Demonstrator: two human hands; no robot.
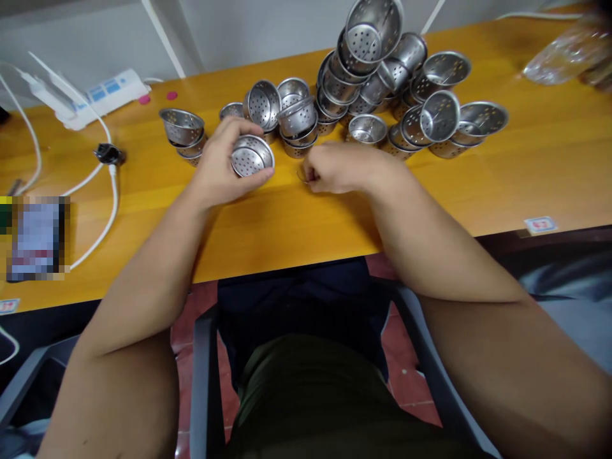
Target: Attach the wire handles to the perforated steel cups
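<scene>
My left hand (220, 162) is wrapped round a small perforated steel strainer cup (251, 157), holding it on its side just above the yellow wooden table (287, 223), with its holed bottom facing me. My right hand (335, 169) is closed in a pinch close to the right of the cup; something small sits at its fingertips, too small to name. Behind both hands lies a heap of several similar steel strainer cups (382, 83), some stacked, some tipped over.
A short stack of cups (184, 131) stands at the left. A white power strip (95, 95) and white cables (108, 210) lie at the far left. A blurred box (36, 239) sits near the table's front edge. A clear plastic bag (564, 54) is at the far right.
</scene>
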